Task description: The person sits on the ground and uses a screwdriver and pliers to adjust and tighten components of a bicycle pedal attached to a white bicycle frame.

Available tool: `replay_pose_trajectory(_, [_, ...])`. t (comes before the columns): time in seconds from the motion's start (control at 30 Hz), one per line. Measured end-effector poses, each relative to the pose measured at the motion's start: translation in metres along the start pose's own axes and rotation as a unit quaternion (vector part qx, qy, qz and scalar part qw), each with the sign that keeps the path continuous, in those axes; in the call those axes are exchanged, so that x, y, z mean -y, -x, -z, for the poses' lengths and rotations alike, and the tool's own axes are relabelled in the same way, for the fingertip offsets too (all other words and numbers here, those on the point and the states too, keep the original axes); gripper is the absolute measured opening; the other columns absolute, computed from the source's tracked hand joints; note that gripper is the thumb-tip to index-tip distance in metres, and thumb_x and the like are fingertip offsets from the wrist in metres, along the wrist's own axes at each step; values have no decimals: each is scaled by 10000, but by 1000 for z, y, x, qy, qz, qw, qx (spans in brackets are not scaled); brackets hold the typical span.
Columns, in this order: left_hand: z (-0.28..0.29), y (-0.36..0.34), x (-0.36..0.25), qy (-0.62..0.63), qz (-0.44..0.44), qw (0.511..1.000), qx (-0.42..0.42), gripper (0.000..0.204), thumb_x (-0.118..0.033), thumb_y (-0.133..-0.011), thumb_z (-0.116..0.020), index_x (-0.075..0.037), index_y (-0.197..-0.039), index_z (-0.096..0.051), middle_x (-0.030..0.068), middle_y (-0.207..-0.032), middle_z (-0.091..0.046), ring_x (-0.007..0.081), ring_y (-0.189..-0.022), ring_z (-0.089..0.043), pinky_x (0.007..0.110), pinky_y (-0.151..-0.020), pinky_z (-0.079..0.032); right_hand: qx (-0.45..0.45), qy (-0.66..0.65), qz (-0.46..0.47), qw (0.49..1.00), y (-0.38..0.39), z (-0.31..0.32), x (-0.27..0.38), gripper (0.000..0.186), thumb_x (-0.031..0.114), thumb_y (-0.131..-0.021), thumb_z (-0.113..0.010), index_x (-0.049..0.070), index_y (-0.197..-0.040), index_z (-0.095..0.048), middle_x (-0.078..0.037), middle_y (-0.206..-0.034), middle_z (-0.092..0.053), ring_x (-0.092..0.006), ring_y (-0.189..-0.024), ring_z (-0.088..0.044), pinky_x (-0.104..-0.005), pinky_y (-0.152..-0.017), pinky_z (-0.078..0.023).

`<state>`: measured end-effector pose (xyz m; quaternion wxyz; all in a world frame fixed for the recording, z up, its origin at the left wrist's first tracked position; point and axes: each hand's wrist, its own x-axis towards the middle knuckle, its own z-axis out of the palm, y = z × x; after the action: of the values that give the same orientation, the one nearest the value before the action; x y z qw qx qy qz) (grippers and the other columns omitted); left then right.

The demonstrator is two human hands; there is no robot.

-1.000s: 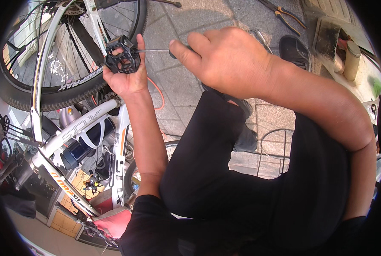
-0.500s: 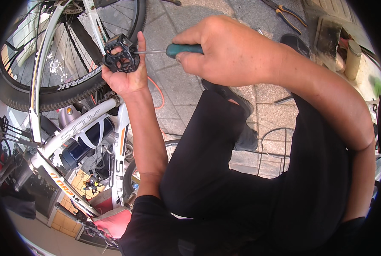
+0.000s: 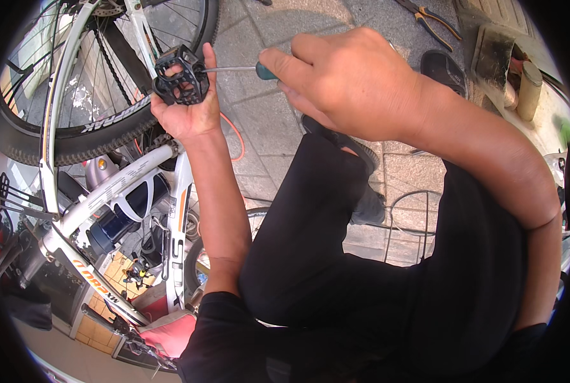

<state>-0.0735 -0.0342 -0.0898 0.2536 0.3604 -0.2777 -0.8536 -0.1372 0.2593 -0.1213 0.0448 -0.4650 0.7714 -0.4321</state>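
Observation:
Cradled in my left hand is a black bicycle pedal, its cage facing up, with the fingers wrapped beneath it and the thumb side raised. My right hand grips a screwdriver by its dark green handle, mostly covered by the fingers. The thin metal shaft runs level to the left and its tip meets the right-hand end of the pedal; the exact contact is too small to make out. Just left of and below the pedal lies a white bicycle frame with a knobby rear tyre.
Orange-handled pliers lie on the paving at the top right, near a dark shoe. A thin orange cord curves beside my left forearm. A blue bottle sits in the frame's cage. A cylindrical container stands far right.
My right hand has turned and shifted slightly right, covering more of the handle. The screwdriver shaft still reaches the pedal. My left hand has moved a little up and left with the pedal.

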Motion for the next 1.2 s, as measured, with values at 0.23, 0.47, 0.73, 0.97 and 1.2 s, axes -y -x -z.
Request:
replay_pose_trajectory(0.23, [2,-6,-4,8,17,1000,-8,430,-366,-994,-405,-26,-986,-669,148,-954,-712,338,-1049,-703,834,-1120,-394,-3,36,36,999,-1,-5,-5,475,82,-762,-772,-9,-1219,-675,-139,-937,-716,-298,-802,-778,-396,-671,-618])
replay_pose_trajectory(0.47, [-10,4,5,-14,-2,1000,-17,234,-107,-938,-455,-28,-1023,-658,124,-928,-697,277,-877,-713,868,-1114,-352,-14,-41,6,999,-5,-1,-5,267,149,-866,-716,-13,-1078,-713,-161,-825,-732,-345,-758,-764,-436,-680,-615])
replay_pose_trajectory(0.73, [-11,5,6,-12,1,1000,-16,218,-116,-939,-461,-29,-984,-656,128,-822,-658,274,-719,-656,845,-1149,-328,97,-226,-170,954,-22,18,0,346,173,-905,-706,-57,-1161,-746,-255,-945,-760,-386,-859,-756,-432,-783,-597])
replay_pose_trajectory(0.97, [-12,5,9,-23,-22,999,-39,251,-140,-950,-458,-19,-1022,-665,135,-950,-705,299,-896,-712,841,-1137,-353,85,-247,-188,947,-20,18,2,293,201,-914,-698,-42,-1072,-740,-250,-861,-739,-401,-792,-739,-459,-753,-591])
replay_pose_trajectory(1.2, [-4,1,2,-15,-5,1000,-6,251,-142,-945,-468,-21,-1041,-666,133,-1011,-721,302,-969,-719,845,-1111,-387,-25,-83,-55,995,-3,-1,1,236,210,-920,-696,10,-1040,-726,-178,-846,-729,-368,-775,-749,-464,-702,-614])
